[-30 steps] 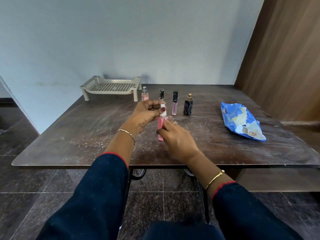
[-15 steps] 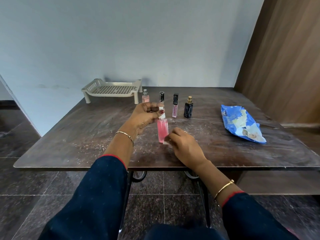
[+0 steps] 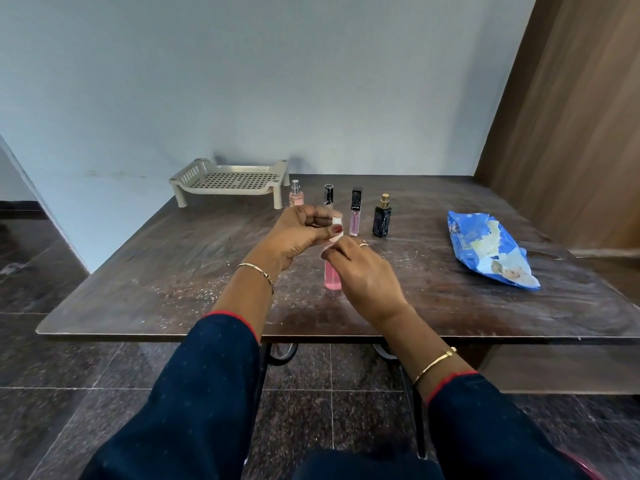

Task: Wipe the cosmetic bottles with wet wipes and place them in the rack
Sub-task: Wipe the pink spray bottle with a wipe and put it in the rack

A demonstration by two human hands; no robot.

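My left hand [image 3: 294, 237] pinches the white cap of the pink bottle [image 3: 332, 277] — upright over the table [image 3: 173, 271]; my right hand [image 3: 363, 275] wraps its body — wipe [image 3: 325, 247] barely visible. The rack [image 3: 232, 181] sits well behind.

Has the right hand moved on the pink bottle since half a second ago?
Yes. The right hand has slid up the pink bottle, from its base to near the cap by the left hand. The bottle's bottom end now shows against the table.
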